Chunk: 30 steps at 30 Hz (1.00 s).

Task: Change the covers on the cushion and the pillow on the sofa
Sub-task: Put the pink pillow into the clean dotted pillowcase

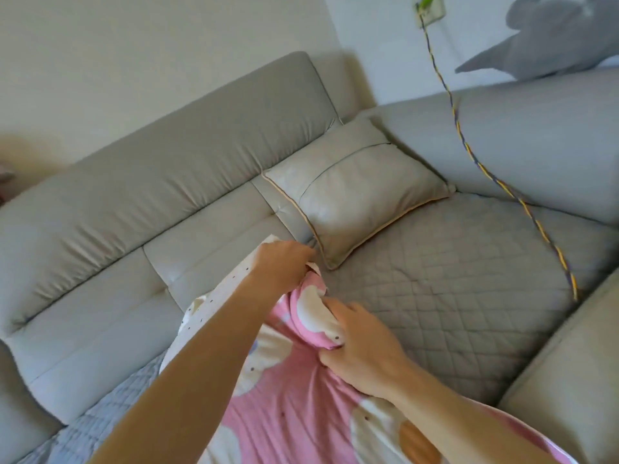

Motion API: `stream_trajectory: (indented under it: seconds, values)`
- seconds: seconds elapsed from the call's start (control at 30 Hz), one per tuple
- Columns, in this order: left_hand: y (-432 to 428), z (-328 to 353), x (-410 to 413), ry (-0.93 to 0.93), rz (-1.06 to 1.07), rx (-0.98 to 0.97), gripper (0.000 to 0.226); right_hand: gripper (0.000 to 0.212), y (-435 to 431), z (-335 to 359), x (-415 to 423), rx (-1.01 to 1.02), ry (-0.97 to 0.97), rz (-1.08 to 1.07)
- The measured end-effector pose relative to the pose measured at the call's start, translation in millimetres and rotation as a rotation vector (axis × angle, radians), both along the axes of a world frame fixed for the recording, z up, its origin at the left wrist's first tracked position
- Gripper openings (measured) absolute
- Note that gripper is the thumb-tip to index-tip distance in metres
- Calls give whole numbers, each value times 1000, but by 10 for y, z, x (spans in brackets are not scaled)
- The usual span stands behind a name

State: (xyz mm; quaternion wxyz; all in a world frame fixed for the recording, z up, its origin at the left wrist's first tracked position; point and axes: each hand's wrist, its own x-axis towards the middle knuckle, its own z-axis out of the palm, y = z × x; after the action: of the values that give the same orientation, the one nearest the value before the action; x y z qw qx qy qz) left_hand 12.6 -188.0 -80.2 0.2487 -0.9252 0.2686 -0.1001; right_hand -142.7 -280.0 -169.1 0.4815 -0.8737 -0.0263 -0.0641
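grey sofa (167,182) behind; left hand (281,266) and right hand (361,349) fingers clutch the pink cover (294,413) at the pillow (214,303), lower centre; next, pull evenly.

A cushion (355,192) leans in the sofa (187,162) corner, behind the pillow (301,396).

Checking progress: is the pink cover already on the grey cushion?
No, the grey cushion shows plain grey; the left hand and right hand grip the pink cover.

Left hand (281,262) and right hand (363,351) clench (arms outstretched).
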Motion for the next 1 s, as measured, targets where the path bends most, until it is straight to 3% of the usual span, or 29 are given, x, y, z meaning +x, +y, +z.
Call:
stream_trajectory:
  seconds: [0.2,0.3,0.4,0.5,0.6,0.67,0.73,0.8,0.9,1.0]
  values:
    - [391,543,-344,165,53,-485,16,65,284,280,-214,-51,-179,86]
    - [507,807,-711,206,58,-611,16,61,531,604,-248,-2,-209,154]
    - [646,1021,-1038,268,56,-815,16,59,735,903,-73,88,-183,162]
    - [698,1033,-1385,435,3,-1096,12,45,939,975,75,-61,-122,74]
    - [695,639,-1592,466,9,-985,14,38,961,728,100,-94,-17,23]
    - [892,423,-1487,201,85,-872,19,34,811,511,102,-102,48,-36]
    - [1245,275,-1327,-23,161,-764,22,48,535,236,100,-173,82,-112]
    - [1523,37,-1245,-54,193,-661,25,67,211,79,-5,-201,102,-107]
    - [1689,-375,-1324,60,269,-815,33,61,-186,-23,-160,-159,145,-163]
    - [1847,-664,-1420,-32,377,-1030,33,53,-297,-44,-250,-113,101,-184]
